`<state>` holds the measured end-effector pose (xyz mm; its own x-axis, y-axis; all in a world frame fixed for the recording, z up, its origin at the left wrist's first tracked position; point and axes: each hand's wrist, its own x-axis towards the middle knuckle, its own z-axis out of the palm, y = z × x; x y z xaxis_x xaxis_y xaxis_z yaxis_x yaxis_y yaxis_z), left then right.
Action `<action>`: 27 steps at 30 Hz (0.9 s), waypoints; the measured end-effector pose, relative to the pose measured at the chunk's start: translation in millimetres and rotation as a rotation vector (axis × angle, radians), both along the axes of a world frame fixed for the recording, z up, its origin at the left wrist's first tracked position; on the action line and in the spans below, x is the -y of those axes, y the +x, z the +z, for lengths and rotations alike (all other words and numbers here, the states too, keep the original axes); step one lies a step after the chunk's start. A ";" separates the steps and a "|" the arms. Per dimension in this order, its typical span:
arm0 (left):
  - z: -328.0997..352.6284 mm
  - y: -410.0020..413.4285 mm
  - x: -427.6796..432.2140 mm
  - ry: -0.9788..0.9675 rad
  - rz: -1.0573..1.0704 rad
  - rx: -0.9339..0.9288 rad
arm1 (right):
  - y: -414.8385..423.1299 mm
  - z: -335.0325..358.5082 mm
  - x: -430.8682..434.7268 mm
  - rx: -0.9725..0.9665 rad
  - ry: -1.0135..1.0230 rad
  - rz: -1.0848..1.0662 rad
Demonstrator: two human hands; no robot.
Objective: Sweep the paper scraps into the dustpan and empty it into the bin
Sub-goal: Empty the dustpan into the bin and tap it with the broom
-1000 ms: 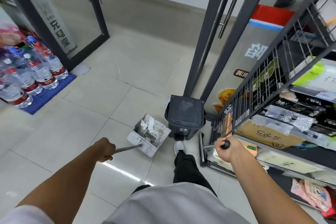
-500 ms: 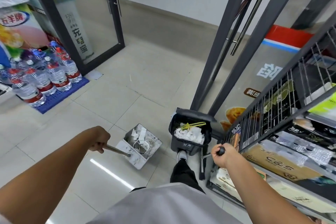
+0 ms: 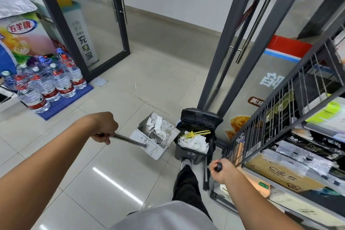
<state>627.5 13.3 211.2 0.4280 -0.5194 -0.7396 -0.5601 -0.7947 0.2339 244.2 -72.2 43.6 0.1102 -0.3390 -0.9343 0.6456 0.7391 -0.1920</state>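
My left hand (image 3: pixel 105 128) grips the metal handle of a white box-shaped dustpan (image 3: pixel 147 146), held just left of the bin. White paper scraps (image 3: pixel 156 121) lie inside the pan at its far end. The dark pedal bin (image 3: pixel 196 134) stands open, lid tilted back, with white paper and a yellow strip inside. My shoe (image 3: pixel 186 163) presses on the pedal at its front. My right hand (image 3: pixel 219 171) is closed around the black top of the broom handle; the broom (image 3: pixel 206 177) hangs down beside the shelf.
A wire shelf rack (image 3: pixel 291 117) full of packaged goods crowds the right side. Dark metal door frames (image 3: pixel 222 58) rise behind the bin. Water bottles (image 3: pixel 48 82) stand on a blue mat at the left, by a glass door.
The bin lid, closed a second ago, has swung open under my foot. The dustpan has come closer to the bin's left rim and sits a little higher.
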 end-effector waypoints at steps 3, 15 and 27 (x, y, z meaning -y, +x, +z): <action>12.9 -1.5 6.0 -0.041 -0.017 -0.050 | 1.9 -6.6 -2.8 -0.003 -0.016 0.003; -20.8 -23.6 35.7 -0.027 0.110 -0.480 | -11.3 -19.4 -3.7 0.005 -0.005 0.023; -134.0 6.3 28.7 0.080 0.722 -1.167 | -36.7 -22.7 -32.6 0.000 0.010 0.017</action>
<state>633.7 -15.4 77.2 -0.3024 -0.3887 -0.8703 0.4677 -0.8561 0.2198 207.6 -39.6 20.8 0.1157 -0.3273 -0.9378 0.6327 0.7521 -0.1845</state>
